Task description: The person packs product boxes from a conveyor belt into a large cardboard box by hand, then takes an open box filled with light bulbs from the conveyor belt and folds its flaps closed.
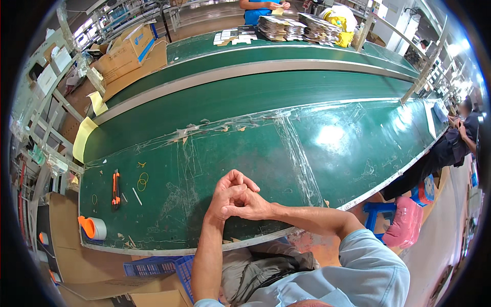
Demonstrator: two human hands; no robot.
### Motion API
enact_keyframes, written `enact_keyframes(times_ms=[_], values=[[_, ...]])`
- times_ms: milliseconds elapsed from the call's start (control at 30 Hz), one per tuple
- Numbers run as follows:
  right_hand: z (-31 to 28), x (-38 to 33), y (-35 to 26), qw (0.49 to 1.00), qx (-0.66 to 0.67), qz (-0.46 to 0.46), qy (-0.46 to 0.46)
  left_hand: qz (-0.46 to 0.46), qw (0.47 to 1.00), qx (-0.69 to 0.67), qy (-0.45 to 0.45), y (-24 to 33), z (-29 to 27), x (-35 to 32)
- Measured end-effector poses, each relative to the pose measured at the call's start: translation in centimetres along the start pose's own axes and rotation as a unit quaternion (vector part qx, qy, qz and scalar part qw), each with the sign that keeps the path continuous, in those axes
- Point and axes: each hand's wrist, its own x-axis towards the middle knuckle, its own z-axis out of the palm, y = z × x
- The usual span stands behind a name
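Left hand [225, 193]: in the head view, we are seeing it folding against the right hand [254, 205] above the near edge of the green tabletop [250, 153]; its fingers are curling inward, loosely clenched.
Right hand: it is pressing against the left one, its fingers also bending in; we are not managing to tell whether the palms are hiding anything.
Yellow rubber bands [143, 181]: they are lying on the tabletop, left of both hands and apart from them.
White stick [137, 196]: it is lying near the bands, on our side of them.
Cutter [116, 189]: orange and black, it is lying farther left.
Tape dispenser [87, 225]: orange, it is sitting at the near left corner.
Far side: stacks of flat pieces [280, 28] are resting before a person in blue [254, 16].
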Motion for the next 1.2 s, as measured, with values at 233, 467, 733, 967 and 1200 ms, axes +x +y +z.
enact_keyframes(times_ms=[233, 467, 733, 967, 1200], values=[[0.1, 0.0, 0.2, 1.0, 0.007, -0.001, -0.002, 0.001, 1.0, -0.011, -0.007, 0.0, 0.0, 0.0], [0.0, 0.1, -0.9, 1.0, 0.014, 0.011, -0.011, 0.001, 1.0, -0.002, 0.0, 0.3, 0.3, -0.2], [-0.1, -0.1, -0.5, 1.0, -0.007, 0.002, -0.008, 0.003, 1.0, 0.0, 0.001, 0.3, 0.4, -0.2], [-0.1, 0.0, -2.1, 0.998, -0.062, -0.006, -0.005, 0.024, 0.999, -0.026, -0.022, -0.1, -0.3, -0.2], [0.1, -0.2, -0.9, 1.0, -0.016, 0.006, -0.002, 0.004, 1.0, -0.012, -0.01, -0.1, -0.2, -0.3]])
